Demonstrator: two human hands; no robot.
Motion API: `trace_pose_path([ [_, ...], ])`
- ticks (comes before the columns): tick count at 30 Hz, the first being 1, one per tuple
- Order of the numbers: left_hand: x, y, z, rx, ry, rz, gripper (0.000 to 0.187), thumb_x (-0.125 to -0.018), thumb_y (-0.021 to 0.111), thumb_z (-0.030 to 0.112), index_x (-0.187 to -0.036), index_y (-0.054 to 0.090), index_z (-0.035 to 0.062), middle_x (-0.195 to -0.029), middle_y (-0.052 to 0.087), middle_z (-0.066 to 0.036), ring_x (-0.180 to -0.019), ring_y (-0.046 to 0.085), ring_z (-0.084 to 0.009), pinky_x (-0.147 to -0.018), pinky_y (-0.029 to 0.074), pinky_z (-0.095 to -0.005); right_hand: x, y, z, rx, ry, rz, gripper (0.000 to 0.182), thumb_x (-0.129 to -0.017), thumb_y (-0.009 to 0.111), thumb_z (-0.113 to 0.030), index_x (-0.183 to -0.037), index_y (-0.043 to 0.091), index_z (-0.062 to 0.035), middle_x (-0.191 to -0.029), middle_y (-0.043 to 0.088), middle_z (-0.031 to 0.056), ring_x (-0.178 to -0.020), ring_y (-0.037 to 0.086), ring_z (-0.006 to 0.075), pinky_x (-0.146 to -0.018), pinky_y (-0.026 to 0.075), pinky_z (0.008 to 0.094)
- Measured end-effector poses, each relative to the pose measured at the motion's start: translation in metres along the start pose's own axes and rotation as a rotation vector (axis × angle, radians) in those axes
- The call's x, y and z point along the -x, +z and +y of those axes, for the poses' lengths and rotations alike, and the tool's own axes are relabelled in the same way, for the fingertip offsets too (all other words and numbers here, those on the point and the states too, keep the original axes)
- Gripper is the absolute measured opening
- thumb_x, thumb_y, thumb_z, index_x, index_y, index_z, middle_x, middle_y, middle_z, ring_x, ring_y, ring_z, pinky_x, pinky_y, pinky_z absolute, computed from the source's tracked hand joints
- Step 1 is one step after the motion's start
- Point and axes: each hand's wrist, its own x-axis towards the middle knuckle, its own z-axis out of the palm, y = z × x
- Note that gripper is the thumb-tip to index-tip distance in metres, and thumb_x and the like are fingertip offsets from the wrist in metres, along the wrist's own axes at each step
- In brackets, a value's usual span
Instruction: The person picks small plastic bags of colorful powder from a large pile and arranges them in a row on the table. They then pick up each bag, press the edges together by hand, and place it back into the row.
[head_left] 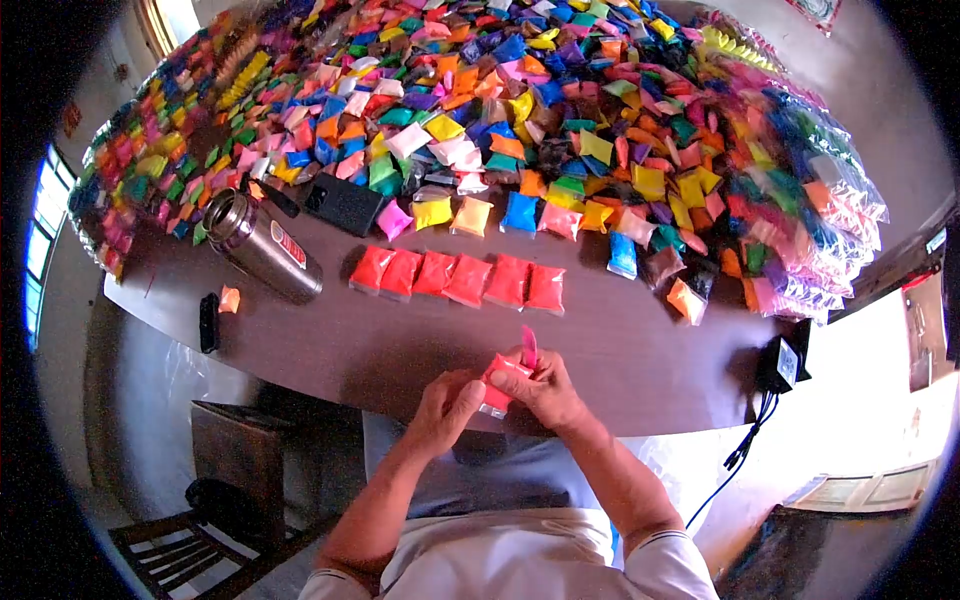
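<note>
Near the table's front edge, my left hand point(447, 408) and my right hand point(545, 390) meet around a red packet point(496, 397) with a clear lower edge. The fingers of both hands are closed on it, my right thumb lying across its face. A pink strip-like piece point(528, 346) sticks up at my right fingers; its lower end is hidden, and what it is I cannot make out. Beyond my hands a row of several red packets point(435, 273) lies flat on the brown table point(640, 345).
A large heap of colourful packets point(595, 147) fills the table's far side. At the left are a steel flask point(262, 245), a black phone point(345, 204), a black object point(209, 322) and an orange packet point(229, 299). A black device point(778, 365) with cables sits at the right edge.
</note>
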Motion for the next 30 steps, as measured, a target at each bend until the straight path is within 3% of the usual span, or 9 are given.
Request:
trace_pose_path([
  [1, -0.002, -0.002, 0.011, 0.002, -0.011, -0.003, 0.041, -0.095, 0.045, 0.037, -0.093, 0.061, -0.0004, -0.083, 0.061, -0.010, -0.079, 0.055, -0.0181, -0.074, 0.044, -0.0325, 0.001, 0.003, -0.003, -0.002, -0.004, 0.000, 0.018, -0.085, 0.068, -0.019, -0.085, 0.061, -0.0028, -0.075, 0.059, -0.0046, -0.068, 0.051, 0.0055, -0.062, 0.043, 0.0228],
  [3, -0.001, -0.004, 0.011, 0.002, -0.018, -0.004, 0.040, -0.096, 0.044, 0.036, -0.092, 0.061, -0.0005, -0.082, 0.061, -0.010, -0.077, 0.056, -0.0190, -0.073, 0.044, -0.0331, 0.002, 0.008, -0.012, -0.320, 0.030, 0.062, 0.019, -0.086, 0.068, -0.019, -0.092, 0.063, -0.0017, -0.081, 0.062, -0.0025, -0.073, 0.054, 0.0062, -0.066, 0.046, 0.0236],
  [6, 0.004, -0.005, -0.011, -0.023, -0.075, 0.020, 0.040, -0.097, 0.043, 0.035, -0.094, 0.061, -0.0009, -0.083, 0.063, -0.012, -0.078, 0.057, -0.0197, -0.073, 0.045, -0.0336, 0.005, 0.006, -0.012, -0.019, 0.016, 0.003, 0.021, -0.087, 0.066, -0.019, -0.097, 0.064, -0.0005, -0.088, 0.064, -0.0004, -0.079, 0.056, 0.0070, -0.071, 0.048, 0.0249],
  [9, 0.004, -0.004, -0.010, -0.026, -0.139, 0.044, 0.040, -0.097, 0.042, 0.034, -0.098, 0.062, -0.0009, -0.086, 0.064, -0.012, -0.080, 0.059, -0.0186, -0.073, 0.046, -0.0315, 0.004, 0.009, 0.000, 0.042, -0.013, -0.082, 0.022, -0.089, 0.064, -0.019, -0.099, 0.063, 0.0002, -0.091, 0.063, -0.0002, -0.081, 0.056, 0.0070, -0.071, 0.048, 0.0256],
  [18, 0.003, -0.001, -0.002, 0.035, -0.089, 0.013, 0.044, -0.096, 0.045, 0.037, -0.102, 0.062, -0.0021, -0.087, 0.064, -0.008, -0.080, 0.058, -0.0146, -0.071, 0.046, -0.0310, 0.004, 0.006, -0.004, 0.031, 0.021, -0.065, 0.020, -0.090, 0.061, -0.019, -0.094, 0.065, 0.0001, -0.086, 0.063, -0.0017, -0.079, 0.055, 0.0059, -0.069, 0.048, 0.0240],
  [21, 0.004, -0.007, 0.000, 0.103, -0.236, -0.024, 0.045, -0.096, 0.044, 0.039, -0.099, 0.063, -0.0018, -0.083, 0.064, -0.008, -0.079, 0.059, -0.0155, -0.069, 0.046, -0.0313, 0.005, 0.012, -0.013, -0.069, 0.034, -0.050, 0.019, -0.090, 0.061, -0.019, -0.094, 0.064, -0.0002, -0.084, 0.064, -0.0005, -0.077, 0.055, 0.0064, -0.067, 0.047, 0.0239],
  [23, 0.003, -0.005, -0.004, -0.059, -0.135, -0.042, 0.046, -0.095, 0.044, 0.040, -0.096, 0.063, -0.0017, -0.077, 0.064, -0.009, -0.074, 0.059, -0.0176, -0.067, 0.046, -0.0317, 0.003, 0.013, -0.008, -0.123, 0.023, 0.004, 0.020, -0.091, 0.061, -0.019, -0.094, 0.064, -0.0003, -0.083, 0.064, 0.0000, -0.075, 0.056, 0.0065, -0.065, 0.047, 0.0236],
  [27, 0.002, 0.001, -0.009, -0.038, -0.108, -0.038, 0.045, -0.095, 0.045, 0.040, -0.093, 0.063, -0.0015, -0.074, 0.063, -0.010, -0.069, 0.060, -0.0199, -0.064, 0.046, -0.0324, -0.001, 0.009, 0.006, -0.071, -0.020, 0.079, 0.019, -0.091, 0.060, -0.019, -0.092, 0.062, -0.0007, -0.079, 0.063, 0.0008, -0.069, 0.054, 0.0058, -0.059, 0.045, 0.0226],
  [30, 0.002, -0.001, -0.009, -0.054, -0.074, -0.070, 0.042, -0.095, 0.044, 0.038, -0.089, 0.062, 0.0010, -0.075, 0.062, -0.006, -0.070, 0.058, -0.0150, -0.065, 0.045, -0.0305, -0.002, 0.015, 0.000, -0.132, -0.035, 0.078, 0.018, -0.092, 0.059, -0.019, -0.090, 0.062, -0.0009, -0.076, 0.062, -0.0002, -0.065, 0.051, 0.0053, -0.056, 0.043, 0.0223],
])
